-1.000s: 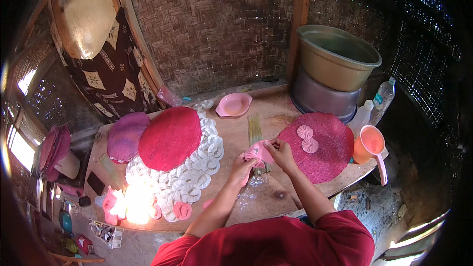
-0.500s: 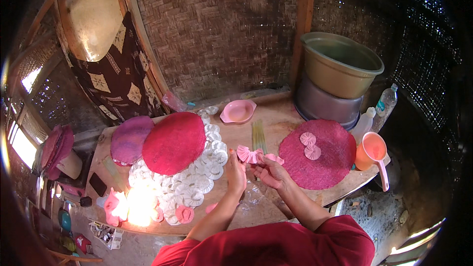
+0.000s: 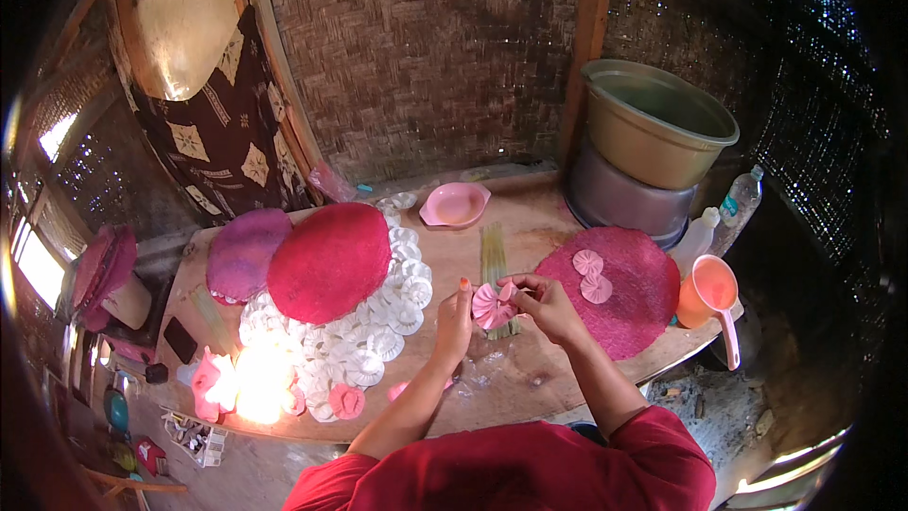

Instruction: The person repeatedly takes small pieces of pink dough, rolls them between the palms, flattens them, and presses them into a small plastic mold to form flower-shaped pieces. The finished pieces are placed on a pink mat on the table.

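Between my two hands is a pink pleated piece (image 3: 489,308), bent round into a fan shape. My left hand (image 3: 455,324) pinches its left side with the thumb pointing up. The fingers of my right hand (image 3: 547,307) grip its right side. Two round pink pleated rosettes (image 3: 595,288) lie on a dark pink round mat (image 3: 566,329) to the right of my hands. Behind the held piece rests a bundle of pale green strips (image 3: 493,254). To the left spreads a heap of white pleated rosettes (image 3: 383,339), partly under a red round mat (image 3: 329,263).
A purple mat (image 3: 248,255) adjoins the red one. A pink bowl (image 3: 456,205) sits at the table's back. Stacked basins (image 3: 653,128), plastic bottles (image 3: 741,199) and an orange dipper (image 3: 705,293) stand at the right. Sunlight glares over pink pieces (image 3: 210,386) front left.
The pleated piece was drawn out sideways and is now curled into a tighter fan. My right hand has risen and turned, its fingers now pinching from above.
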